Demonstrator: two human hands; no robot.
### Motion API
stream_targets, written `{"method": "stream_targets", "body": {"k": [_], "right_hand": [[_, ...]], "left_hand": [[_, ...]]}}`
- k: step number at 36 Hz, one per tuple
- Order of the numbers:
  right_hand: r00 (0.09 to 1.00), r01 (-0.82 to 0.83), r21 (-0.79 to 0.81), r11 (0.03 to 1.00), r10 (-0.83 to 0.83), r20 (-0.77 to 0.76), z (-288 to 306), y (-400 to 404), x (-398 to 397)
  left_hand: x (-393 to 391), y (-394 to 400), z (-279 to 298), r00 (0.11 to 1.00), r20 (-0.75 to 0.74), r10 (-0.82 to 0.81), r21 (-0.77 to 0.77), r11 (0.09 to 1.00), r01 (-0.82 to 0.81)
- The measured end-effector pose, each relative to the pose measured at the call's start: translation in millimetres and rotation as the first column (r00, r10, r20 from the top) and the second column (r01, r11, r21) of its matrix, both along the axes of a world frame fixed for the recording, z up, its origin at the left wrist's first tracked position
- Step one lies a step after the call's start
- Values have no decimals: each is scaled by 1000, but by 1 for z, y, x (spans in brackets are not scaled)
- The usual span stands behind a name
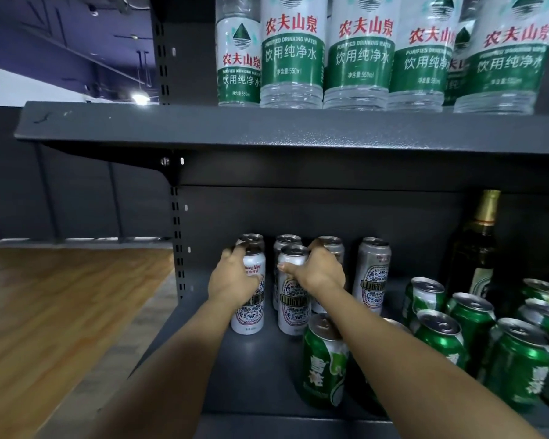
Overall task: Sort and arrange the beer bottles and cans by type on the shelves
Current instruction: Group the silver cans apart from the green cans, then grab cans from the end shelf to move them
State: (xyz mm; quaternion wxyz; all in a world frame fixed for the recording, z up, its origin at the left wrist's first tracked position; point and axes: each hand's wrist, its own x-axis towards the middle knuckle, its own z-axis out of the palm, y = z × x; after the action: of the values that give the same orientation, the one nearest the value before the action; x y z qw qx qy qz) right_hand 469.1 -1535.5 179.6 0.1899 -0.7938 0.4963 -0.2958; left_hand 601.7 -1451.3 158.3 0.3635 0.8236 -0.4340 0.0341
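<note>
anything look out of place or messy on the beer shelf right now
Yes. One green can stands at the shelf front, apart from the other green cans, which sit loosely clustered on the right. The tall white cans stand upright in neat rows. Nothing looks spilled or dented.

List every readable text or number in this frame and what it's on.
"农夫山泉", "PURIFIED DRINKING WATER", "饮用纯净水", "净含量:550ml": water bottles on the upper shelf.
"ChongQing", partly covered: silver can held by the left hand.
"山城": silver can under the right hand.
"雪花", distorted: green can.
Glass bottle label: unreadable.
</note>
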Motion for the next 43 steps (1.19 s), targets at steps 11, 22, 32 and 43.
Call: {"method": "stream_targets", "body": {"k": [11,22,32,43], "right_hand": [[998,-34,-20,999,33,-44,1,-1,-1],[999,-13,-11,1000,13,-50,3,1,-1],[997,-15,-22,1000,13,-80,2,8,-2],[987,35,-136,990,-55,-151,13,22,-59]], "left_hand": [[2,4,1,1000,28,-5,8,1000,4],[0,2,-4,999,31,-20,7,1000,20],[-5,1,-10,999,5,-41,-4,999,41],[-35,21,5,952,303,36,-73,997,-15]]}}
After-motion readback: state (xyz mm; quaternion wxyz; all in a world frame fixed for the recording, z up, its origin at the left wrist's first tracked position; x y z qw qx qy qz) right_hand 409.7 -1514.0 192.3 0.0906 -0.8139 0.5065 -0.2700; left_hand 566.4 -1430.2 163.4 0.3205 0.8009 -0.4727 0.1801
